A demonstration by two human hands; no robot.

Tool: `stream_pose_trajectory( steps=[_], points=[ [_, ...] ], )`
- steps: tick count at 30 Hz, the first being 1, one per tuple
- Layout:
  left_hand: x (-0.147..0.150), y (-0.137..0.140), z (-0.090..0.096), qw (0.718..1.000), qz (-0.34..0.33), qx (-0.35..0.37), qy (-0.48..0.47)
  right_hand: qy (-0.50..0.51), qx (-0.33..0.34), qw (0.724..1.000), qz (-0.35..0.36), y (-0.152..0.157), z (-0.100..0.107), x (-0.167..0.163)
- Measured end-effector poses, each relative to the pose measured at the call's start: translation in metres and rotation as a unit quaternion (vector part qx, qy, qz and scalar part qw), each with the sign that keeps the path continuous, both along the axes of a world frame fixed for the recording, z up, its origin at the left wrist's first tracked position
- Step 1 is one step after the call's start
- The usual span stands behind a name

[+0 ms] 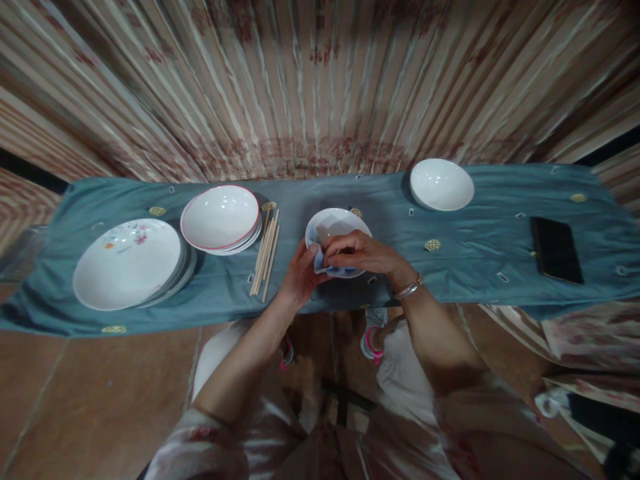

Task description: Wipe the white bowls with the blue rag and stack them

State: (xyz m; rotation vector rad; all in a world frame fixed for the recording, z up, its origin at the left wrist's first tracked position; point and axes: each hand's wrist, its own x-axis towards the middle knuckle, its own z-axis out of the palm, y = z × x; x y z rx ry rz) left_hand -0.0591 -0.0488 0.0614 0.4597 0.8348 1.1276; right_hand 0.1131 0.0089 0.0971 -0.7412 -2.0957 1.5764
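The left hand (302, 270) grips the small white bowl (339, 220), the right hand (366, 253) over it pinches a blue cloth (320, 261), probably wiping, and the next rub should need steady holding.

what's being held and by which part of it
Left grip holds the middle bowl by its near-left rim; right grip pinches a bluish cloth in it, exact spot hidden.

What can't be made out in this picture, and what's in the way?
All in the head view:
Part of the inside of the bowl: covered by the right hand and the cloth.
Some fingers of the left hand: hidden by the bowl.
The count in the far-left stack of dishes: the top one covers the rest.
Dark object, lower right: blurred, cut off by the edge.
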Motion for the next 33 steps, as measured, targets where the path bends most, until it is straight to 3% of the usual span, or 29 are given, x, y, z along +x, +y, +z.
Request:
stream_pose_trajectory(
  steps=[8,21,33],
  points=[
    [-0.0022,0.0013,-0.003,1.0,0.02,0.015,0.012,-0.084,-0.011,0.996,0.007,0.0008,0.0015,0.0072],
    [-0.0034,0.001,-0.0019,0.999,0.033,0.009,0.027,-0.233,0.05,0.97,-0.053,0.0012,-0.0009,0.0094],
    [-0.0031,0.0016,-0.0033,0.999,0.039,0.006,0.033,-0.366,0.203,0.897,-0.142,-0.0042,0.0027,0.0035]
  ],
)
